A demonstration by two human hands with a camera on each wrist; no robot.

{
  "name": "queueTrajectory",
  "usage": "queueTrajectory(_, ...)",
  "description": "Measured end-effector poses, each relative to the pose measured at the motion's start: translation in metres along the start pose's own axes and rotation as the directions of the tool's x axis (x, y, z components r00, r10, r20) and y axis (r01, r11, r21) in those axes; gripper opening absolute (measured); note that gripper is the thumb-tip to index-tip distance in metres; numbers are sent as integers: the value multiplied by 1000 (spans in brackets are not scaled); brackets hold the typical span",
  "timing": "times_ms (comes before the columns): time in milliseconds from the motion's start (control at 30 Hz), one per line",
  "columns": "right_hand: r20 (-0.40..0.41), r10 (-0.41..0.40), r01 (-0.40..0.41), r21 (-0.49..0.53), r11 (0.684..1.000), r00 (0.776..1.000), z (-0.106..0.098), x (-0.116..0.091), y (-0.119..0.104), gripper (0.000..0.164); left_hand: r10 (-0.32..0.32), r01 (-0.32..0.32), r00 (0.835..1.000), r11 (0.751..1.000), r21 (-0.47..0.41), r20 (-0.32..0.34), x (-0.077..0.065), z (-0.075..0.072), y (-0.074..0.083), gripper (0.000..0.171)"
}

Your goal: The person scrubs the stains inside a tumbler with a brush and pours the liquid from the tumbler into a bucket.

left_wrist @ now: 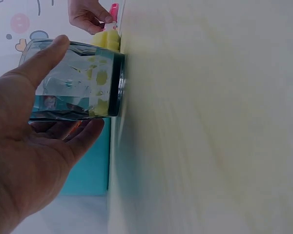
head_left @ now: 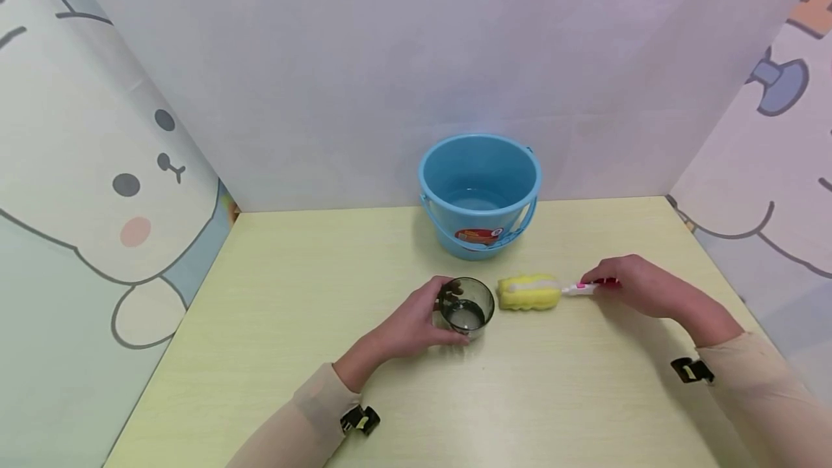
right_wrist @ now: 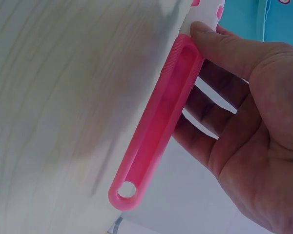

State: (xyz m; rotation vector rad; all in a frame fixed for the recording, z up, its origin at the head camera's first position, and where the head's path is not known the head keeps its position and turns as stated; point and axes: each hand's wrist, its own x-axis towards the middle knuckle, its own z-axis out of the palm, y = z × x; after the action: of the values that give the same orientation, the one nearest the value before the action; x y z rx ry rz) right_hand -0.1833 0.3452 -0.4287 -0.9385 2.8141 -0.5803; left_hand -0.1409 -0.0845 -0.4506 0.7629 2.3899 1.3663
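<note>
My left hand point(head_left: 411, 322) holds a dark, see-through glass cup point(head_left: 469, 315), thumb on one side and fingers on the other. In the left wrist view the cup point(left_wrist: 78, 80) has faceted sides, and its base is at the tabletop. To the right of it lies a bottle brush with a yellow sponge head point(head_left: 529, 296). My right hand point(head_left: 640, 284) pinches the brush by its pink and white handle. Seen from the right wrist, the pink handle point(right_wrist: 151, 131) has a hole at its end, and the thumb presses near the white part.
A light blue bucket point(head_left: 448, 219) with a lowered handle stands behind the cup and brush, close to the back wall. The pale wooden table point(head_left: 273, 295) spreads out in front. Cartoon-printed panels point(head_left: 97, 165) flank it on both sides.
</note>
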Motion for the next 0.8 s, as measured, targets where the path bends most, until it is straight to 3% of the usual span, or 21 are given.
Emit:
queueTrajectory(400,40,46,-46,13,999,998,-3,2,-4,31,-10,10,1000,1000,15,-2,0,0,1,87)
queueTrajectory(800,-3,82,-82,14,997,997,-15,3,-8,37,-18,18,1000,1000,4,-2,-1,-1,1,88)
